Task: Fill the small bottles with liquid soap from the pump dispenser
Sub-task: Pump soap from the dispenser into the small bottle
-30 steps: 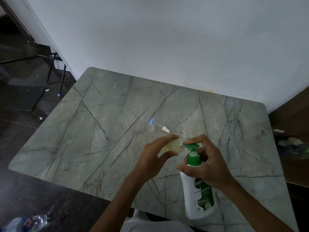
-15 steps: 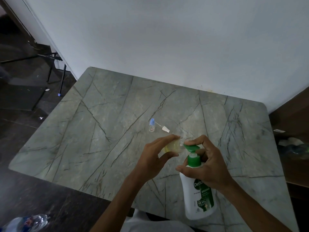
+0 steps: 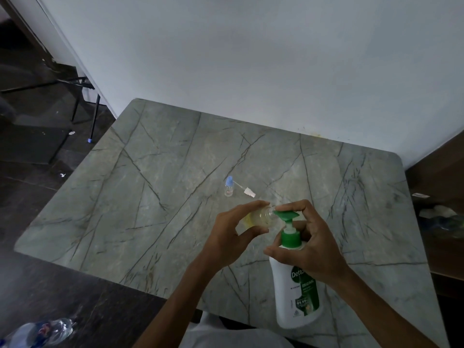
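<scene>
The small clear plastic bottle (image 3: 261, 217), with a little yellowish liquid inside, lies just left of the tall white pump dispenser (image 3: 296, 297). Its long axis is nearly level, its open mouth at the green pump spout (image 3: 286, 215); whether they touch I cannot tell. The left hand (image 3: 231, 237) pinches it between thumb and curled fingers. The right hand (image 3: 313, 249) wraps the dispenser's neck, forefinger on the pump head. Counted: one dispenser and two small bottles. The second, a blue-capped bottle (image 3: 229, 187), stands upright well beyond the dispenser on the grey veined table (image 3: 150, 197), one loose white spray cap (image 3: 249, 192) beside it.
</scene>
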Demonstrator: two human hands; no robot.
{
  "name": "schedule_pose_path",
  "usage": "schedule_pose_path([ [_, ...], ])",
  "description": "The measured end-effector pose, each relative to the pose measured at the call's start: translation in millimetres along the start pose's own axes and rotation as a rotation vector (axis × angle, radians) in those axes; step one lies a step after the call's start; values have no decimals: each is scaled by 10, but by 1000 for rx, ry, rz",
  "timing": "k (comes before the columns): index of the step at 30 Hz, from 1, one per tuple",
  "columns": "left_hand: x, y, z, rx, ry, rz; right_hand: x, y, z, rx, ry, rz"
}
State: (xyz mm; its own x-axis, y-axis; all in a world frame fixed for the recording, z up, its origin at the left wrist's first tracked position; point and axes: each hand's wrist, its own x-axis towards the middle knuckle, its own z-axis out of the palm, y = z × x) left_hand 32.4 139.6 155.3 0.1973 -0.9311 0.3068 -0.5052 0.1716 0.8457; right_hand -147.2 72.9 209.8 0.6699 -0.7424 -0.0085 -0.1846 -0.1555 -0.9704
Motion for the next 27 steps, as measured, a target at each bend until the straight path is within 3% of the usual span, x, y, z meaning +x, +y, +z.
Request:
schedule_pose_path([
  [27, -29, -8, -9, 41, 1, 4, -36, 14, 18, -38, 53, 1],
])
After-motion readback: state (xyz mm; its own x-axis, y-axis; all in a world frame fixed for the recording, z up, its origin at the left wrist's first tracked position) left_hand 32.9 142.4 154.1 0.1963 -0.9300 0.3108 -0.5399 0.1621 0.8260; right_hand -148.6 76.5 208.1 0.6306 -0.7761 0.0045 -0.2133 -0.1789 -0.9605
